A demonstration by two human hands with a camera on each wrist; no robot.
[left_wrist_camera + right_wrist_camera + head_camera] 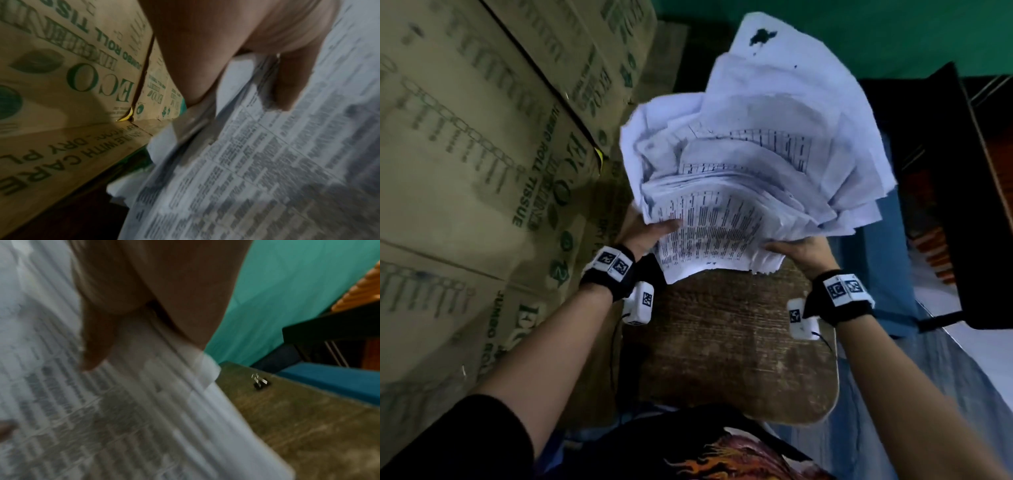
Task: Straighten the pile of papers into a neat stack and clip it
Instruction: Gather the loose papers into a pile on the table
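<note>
A thick, ragged pile of white printed papers stands lifted off the worn wooden table, its sheets fanned out and curled at the far end. My left hand grips the pile's left near edge, thumb on the top printed sheet. My right hand grips the right near edge, thumb on top, the other fingers hidden under the sheets. A small black binder clip with silver handles lies on the table to the right of the pile, seen only in the right wrist view.
Stacked brown cardboard boxes printed in green stand close on the left. A green wall is behind. A black case and blue cloth lie to the right of the table.
</note>
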